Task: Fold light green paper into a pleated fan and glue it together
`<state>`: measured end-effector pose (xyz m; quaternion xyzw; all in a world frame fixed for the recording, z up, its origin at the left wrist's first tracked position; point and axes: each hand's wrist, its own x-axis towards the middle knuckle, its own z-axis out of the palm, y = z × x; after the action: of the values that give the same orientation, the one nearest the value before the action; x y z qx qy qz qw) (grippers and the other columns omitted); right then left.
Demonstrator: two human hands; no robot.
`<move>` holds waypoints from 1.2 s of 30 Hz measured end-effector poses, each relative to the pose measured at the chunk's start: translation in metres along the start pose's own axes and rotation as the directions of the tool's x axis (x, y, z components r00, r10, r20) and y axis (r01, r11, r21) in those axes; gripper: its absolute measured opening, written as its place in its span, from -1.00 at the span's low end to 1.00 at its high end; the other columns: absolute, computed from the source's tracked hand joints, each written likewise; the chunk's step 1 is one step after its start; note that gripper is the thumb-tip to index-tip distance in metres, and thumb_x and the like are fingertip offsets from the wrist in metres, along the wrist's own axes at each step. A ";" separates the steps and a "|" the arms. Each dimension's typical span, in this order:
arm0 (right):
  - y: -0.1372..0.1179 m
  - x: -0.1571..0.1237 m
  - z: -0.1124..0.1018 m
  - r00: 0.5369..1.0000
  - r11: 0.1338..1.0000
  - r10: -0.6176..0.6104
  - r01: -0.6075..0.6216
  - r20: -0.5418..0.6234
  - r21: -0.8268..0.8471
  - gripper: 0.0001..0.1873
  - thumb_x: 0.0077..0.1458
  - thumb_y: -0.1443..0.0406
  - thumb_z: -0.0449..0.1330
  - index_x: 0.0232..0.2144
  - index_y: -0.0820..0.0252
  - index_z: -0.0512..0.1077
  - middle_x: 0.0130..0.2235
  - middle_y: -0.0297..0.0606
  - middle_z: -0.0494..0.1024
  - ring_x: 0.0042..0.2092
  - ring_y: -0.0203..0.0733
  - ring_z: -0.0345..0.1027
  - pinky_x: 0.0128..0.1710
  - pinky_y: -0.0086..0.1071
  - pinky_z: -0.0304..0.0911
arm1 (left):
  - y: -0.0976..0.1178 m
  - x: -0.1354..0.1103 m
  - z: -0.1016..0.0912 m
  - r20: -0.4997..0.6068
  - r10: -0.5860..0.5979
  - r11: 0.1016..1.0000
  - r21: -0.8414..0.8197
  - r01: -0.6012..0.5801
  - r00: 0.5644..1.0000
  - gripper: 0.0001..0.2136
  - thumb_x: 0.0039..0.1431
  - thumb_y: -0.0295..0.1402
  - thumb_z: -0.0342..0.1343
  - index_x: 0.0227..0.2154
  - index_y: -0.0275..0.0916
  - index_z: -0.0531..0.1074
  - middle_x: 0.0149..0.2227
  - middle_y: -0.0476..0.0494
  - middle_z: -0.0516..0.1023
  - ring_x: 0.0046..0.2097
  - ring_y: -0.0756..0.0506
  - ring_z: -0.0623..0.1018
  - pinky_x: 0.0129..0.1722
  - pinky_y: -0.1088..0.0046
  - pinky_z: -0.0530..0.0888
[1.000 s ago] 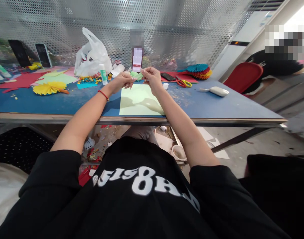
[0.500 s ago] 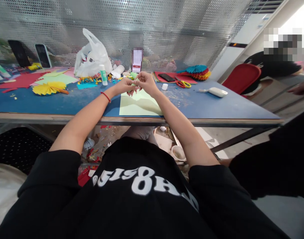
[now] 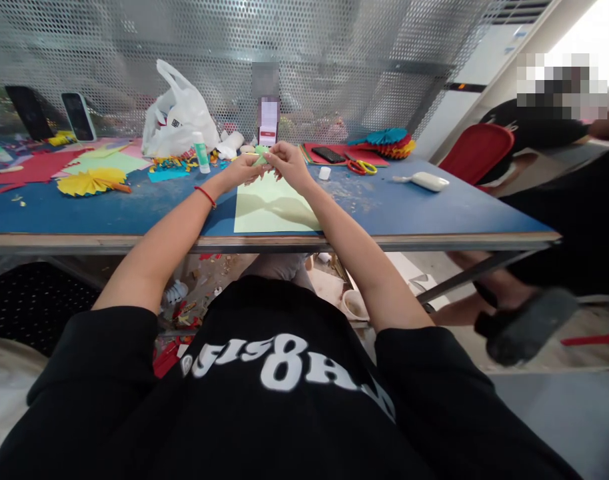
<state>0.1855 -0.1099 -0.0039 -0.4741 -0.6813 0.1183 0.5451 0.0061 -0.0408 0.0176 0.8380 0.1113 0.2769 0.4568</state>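
My left hand (image 3: 245,170) and my right hand (image 3: 288,163) meet above the table, both with fingers pinched together. A small piece of green paper (image 3: 261,159) shows between their fingertips, mostly hidden by them. Under the hands, a pale green sheet of paper (image 3: 274,212) lies flat at the table's front edge. Left of my left hand a glue stick (image 3: 201,153) stands upright without its cap. A small white cap (image 3: 325,173) sits just right of my right hand. Behind the hands a phone (image 3: 268,123) leans upright with its screen lit.
Scissors (image 3: 362,167), a dark phone (image 3: 328,155) and folded paper fans (image 3: 389,142) lie right on the blue table (image 3: 184,213). A white packet (image 3: 428,181) is farther right. Left are a plastic bag (image 3: 177,120), a yellow fan (image 3: 92,181) and red paper (image 3: 34,167). A person passes at right.
My hands have shifted slightly, still pinched together, and the green piece between them shows more. The view has moved a little. The person at right has stepped, showing a leg and shoe.
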 end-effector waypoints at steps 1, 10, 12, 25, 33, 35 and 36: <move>0.000 -0.001 0.001 1.000 1.000 -0.008 0.007 -0.002 -0.026 -0.27 0.09 -0.46 0.18 -0.31 0.02 0.26 -0.44 -0.39 0.39 -0.44 -0.26 0.34 -0.50 -0.37 0.38 | 0.000 -0.001 0.000 0.016 -0.011 1.000 -0.005 0.011 1.000 -0.62 0.45 -0.28 0.25 -0.51 -0.26 0.39 -0.69 0.12 0.26 -0.64 0.13 0.23 -0.59 0.62 0.16; -0.010 -0.007 0.002 0.998 0.976 -0.045 0.034 -0.045 -0.216 -0.33 0.24 -0.38 0.12 -0.44 0.03 0.23 -0.45 -0.33 0.38 -0.33 -0.16 0.37 -0.25 -0.21 0.51 | 0.001 -0.003 0.000 0.142 -0.119 0.985 -0.104 0.134 0.983 -0.64 0.40 -0.33 0.27 -0.53 -0.26 0.39 -0.71 0.17 0.13 -0.67 0.15 0.11 -0.61 0.59 0.02; -0.011 -0.007 0.001 0.999 0.974 -0.035 0.026 -0.036 -0.224 -0.32 0.24 -0.38 0.10 -0.45 0.03 0.22 -0.46 -0.34 0.38 -0.34 -0.16 0.36 -0.25 -0.21 0.51 | 0.001 -0.003 0.001 0.153 -0.131 0.981 -0.123 0.151 0.979 -0.64 0.42 -0.35 0.25 -0.54 -0.27 0.39 -0.70 0.16 0.13 -0.66 0.15 0.10 -0.61 0.59 0.01; -0.007 -0.003 0.002 0.989 0.976 -0.124 0.106 -0.085 -0.192 -0.32 0.18 -0.42 0.13 -0.43 0.02 0.25 -0.44 -0.36 0.33 -0.38 -0.18 0.30 -0.23 -0.21 0.46 | 0.011 -0.007 0.001 0.227 -0.182 0.936 -0.257 0.239 0.957 -0.60 0.43 -0.23 0.28 -0.52 -0.27 0.38 -0.71 0.17 0.11 -0.67 0.14 0.09 -0.64 0.61 0.04; -0.015 -0.004 -0.001 0.997 0.992 -0.037 0.030 -0.061 -0.120 -0.33 0.11 -0.37 0.28 -0.50 0.01 0.24 -0.52 -0.38 0.34 -0.43 -0.21 0.29 -0.43 -0.29 0.37 | 0.009 -0.009 0.001 0.267 -0.152 0.937 -0.269 0.225 0.952 -0.59 0.37 -0.18 0.33 -0.54 -0.28 0.40 -0.72 0.14 0.13 -0.69 0.14 0.11 -0.66 0.60 0.05; -0.016 -0.005 0.000 0.999 0.997 -0.006 0.002 -0.052 -0.071 -0.34 0.10 -0.35 0.30 -0.50 0.01 0.23 -0.57 -0.41 0.33 -0.51 -0.25 0.24 -0.50 -0.32 0.32 | 0.010 -0.009 0.001 0.270 -0.149 0.946 -0.242 0.217 0.951 -0.59 0.39 -0.20 0.31 -0.55 -0.28 0.39 -0.73 0.13 0.14 -0.70 0.13 0.14 -0.66 0.60 0.09; -0.016 -0.005 0.000 0.999 0.999 0.008 -0.011 -0.049 -0.049 -0.35 0.11 -0.32 0.32 -0.51 0.01 0.23 -0.58 -0.43 0.33 -0.53 -0.27 0.23 -0.52 -0.34 0.30 | 0.010 -0.009 0.001 0.271 -0.144 0.952 -0.224 0.207 0.952 -0.59 0.40 -0.22 0.29 -0.56 -0.28 0.39 -0.73 0.11 0.17 -0.70 0.12 0.17 -0.65 0.60 0.12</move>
<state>0.1774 -0.1224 0.0035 -0.4934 -0.6684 0.0923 0.5489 -0.0017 -0.0506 0.0220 0.7888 0.0914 0.1382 0.5919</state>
